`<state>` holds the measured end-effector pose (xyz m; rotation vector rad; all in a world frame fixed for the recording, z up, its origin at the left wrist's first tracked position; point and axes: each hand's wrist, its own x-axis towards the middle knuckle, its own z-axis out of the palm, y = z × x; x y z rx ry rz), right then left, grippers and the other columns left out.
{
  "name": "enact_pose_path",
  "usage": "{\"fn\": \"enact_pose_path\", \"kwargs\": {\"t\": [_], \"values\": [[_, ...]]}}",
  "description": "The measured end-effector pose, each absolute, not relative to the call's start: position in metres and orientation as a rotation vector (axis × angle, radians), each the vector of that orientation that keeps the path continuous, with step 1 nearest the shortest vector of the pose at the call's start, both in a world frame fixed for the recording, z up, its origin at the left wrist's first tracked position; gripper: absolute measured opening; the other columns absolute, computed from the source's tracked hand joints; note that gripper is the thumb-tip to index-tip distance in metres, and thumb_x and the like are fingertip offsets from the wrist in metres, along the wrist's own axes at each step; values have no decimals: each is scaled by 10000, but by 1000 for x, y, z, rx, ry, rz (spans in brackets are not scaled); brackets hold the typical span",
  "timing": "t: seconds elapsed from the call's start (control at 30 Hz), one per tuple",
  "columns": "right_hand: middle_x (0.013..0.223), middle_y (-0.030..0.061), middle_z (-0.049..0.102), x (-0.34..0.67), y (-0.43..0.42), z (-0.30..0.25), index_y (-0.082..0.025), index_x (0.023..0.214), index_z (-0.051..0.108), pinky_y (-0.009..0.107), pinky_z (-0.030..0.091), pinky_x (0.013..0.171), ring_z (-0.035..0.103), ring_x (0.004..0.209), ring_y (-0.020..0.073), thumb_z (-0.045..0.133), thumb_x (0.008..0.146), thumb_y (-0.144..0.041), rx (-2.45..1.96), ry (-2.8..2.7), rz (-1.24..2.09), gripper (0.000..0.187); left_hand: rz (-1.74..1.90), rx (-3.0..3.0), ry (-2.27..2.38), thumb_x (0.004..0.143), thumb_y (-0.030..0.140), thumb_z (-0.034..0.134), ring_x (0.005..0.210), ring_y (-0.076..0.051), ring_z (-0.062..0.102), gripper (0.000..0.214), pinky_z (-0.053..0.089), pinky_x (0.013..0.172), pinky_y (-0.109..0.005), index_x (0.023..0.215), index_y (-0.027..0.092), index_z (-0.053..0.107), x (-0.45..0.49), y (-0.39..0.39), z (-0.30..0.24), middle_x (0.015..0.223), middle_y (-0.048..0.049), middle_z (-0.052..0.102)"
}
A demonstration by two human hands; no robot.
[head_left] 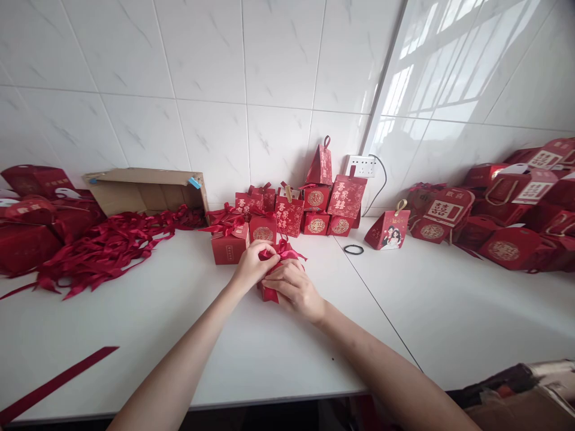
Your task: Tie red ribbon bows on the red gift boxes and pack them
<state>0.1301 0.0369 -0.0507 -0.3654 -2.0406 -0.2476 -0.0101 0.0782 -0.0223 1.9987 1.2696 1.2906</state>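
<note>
While right hand (297, 290) steadies red box (270, 294) on table (179, 335), left hand (252, 263) pinches ribbon (291, 254), likely to tension it

1 white table (112, 317) stands by veined wall tiles (202, 54) bearing 1 window reflection (453, 66).

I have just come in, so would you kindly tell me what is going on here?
Someone is working bare-handed on a small red card box at a white table. The left hand is at the glossy red ribbon on top, while the right hand lies over the box's near side; their exact grip is hard to tell. Beyond it stand other red boxes, and a heap of loose red ribbons lies to the left by an open brown cardboard carton.
</note>
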Motion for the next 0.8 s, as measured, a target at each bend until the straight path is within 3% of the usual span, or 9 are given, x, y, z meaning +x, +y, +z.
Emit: {"fn": "enact_pose_path", "kwargs": {"t": [0.13, 0.3, 0.4, 0.53, 0.63, 0.8], "values": [[803, 40, 630, 132, 30, -43, -193, 882, 595, 353, 445, 755, 542, 798, 167, 498, 861, -253, -337, -2062, -126, 116, 1263, 2011, 1260, 665, 267, 593, 1033, -225, 560, 80, 402, 960, -392, 639, 193, 609, -12, 79, -21, 1011, -69, 610], [780, 67, 595, 158, 43, -29, -176, 779, 571, 352, 428, 729, 538, 766, 181, 332, 909, -404, -767, -1716, 212, 355, 1268, 2089, 1196, 686, 261, 595, 1006, -215, 571, 70, 424, 932, -383, 661, 196, 597, -14, 77, -20, 1006, -57, 609], [814, 59, 583, 176, 58, -25, -167, 797, 560, 332, 422, 711, 535, 778, 181, 385, 868, -509, -1113, -1607, 645, 390, 1251, 2186, 1105, 705, 257, 591, 984, -200, 578, 70, 457, 883, -352, 673, 194, 592, -13, 73, -19, 1001, -53, 600], [713, 0, 505, 188, 65, -24, -159, 742, 501, 269, 391, 619, 476, 645, 118, 513, 771, -589, -1089, -1693, 1162, 431, 1344, 2373, 992, 725, 226, 584, 974, -180, 570, 55, 467, 870, -326, 685, 189, 578, -16, 71, -19, 999, -54, 580], [621, -39, 419, 188, 62, -21, -161, 654, 435, 239, 305, 546, 372, 555, 77, 565, 731, -594, -1039, -1756, 1215, 459, 1422, 2506, 940, 739, 208, 577, 991, -174, 554, 54, 450, 901, -327, 688, 189, 572, -19, 72, -20, 1010, -54, 569], [666, -29, 459, 188, 61, -20, -164, 709, 433, 240, 298, 555, 399, 592, 87, 648, 664, -575, -1035, -1730, 1201, 466, 1459, 2618, 902, 755, 202, 556, 973, -172, 552, 45, 456, 890, -322, 719, 193, 580, -21, 72, -22, 1006, -55, 562]]}}
